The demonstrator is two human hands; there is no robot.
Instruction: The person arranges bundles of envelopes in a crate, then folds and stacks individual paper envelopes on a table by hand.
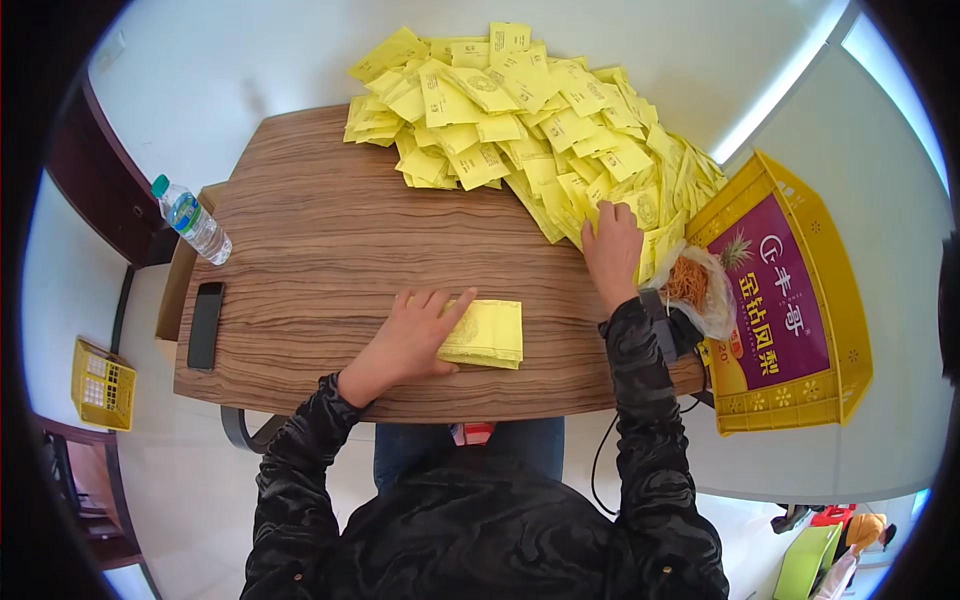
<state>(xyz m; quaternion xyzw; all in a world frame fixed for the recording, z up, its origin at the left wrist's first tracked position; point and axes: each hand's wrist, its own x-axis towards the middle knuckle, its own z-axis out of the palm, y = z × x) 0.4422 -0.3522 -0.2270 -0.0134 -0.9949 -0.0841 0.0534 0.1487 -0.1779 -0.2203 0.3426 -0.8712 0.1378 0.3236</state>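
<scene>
A squared stack of yellow paper packets (490,335) lies near the table's front edge. My left hand (410,335) rests at the stack's left end, index finger along the top edge and thumb at the lower corner, bracketing it. A large loose heap of the same yellow packets (530,110) covers the back right of the table. At the heap's lower right edge is my right hand (612,250), thumb apart from the bent fingers, fingertips touching or just above the packets. I see nothing held in it.
The wood-grain table (330,230) carries a water bottle (195,220) and a phone (206,325) at left. Right of my right wrist are a plastic bag of rubber bands (690,285) and a dark device (680,330). A yellow crate (850,370) stands at the right edge.
</scene>
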